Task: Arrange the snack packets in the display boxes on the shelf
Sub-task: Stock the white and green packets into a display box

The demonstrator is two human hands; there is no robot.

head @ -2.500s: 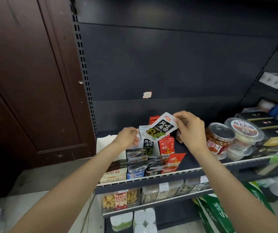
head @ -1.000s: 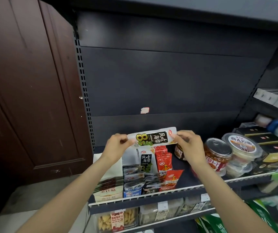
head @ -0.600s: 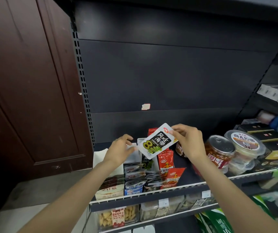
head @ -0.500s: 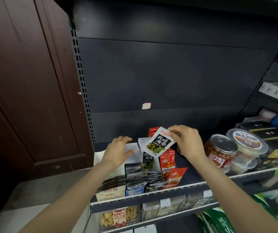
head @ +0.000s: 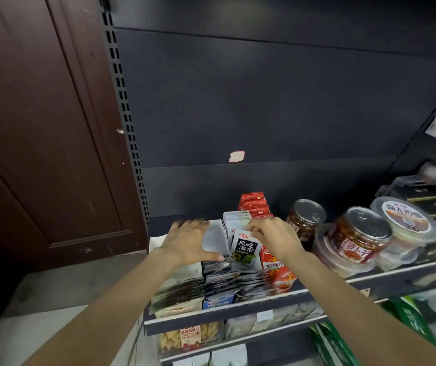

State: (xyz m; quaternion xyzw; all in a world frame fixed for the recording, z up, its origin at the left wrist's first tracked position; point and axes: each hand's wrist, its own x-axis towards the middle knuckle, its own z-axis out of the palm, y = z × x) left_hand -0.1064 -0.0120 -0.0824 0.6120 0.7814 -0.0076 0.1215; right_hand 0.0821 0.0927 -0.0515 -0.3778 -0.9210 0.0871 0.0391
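Seaweed packet goes into a display box
Right hand (head: 272, 240) pinches the upright seaweed packet (head: 245, 248); left hand (head: 190, 240), fingers spread, presses the white display box (head: 212, 235); packet's lower edge hidden.

The packet (head: 245, 249), held up slantwise over the shelf (head: 238, 310) half a second ago, has come down and now stands upright at the front of its row in the box (head: 212, 235). The right hand (head: 273, 237) has dropped with it, pinching its top edge. The left hand (head: 189, 243) (two and a half seconds back it shared the packet) now lies spread, palm down, on the box beside it.
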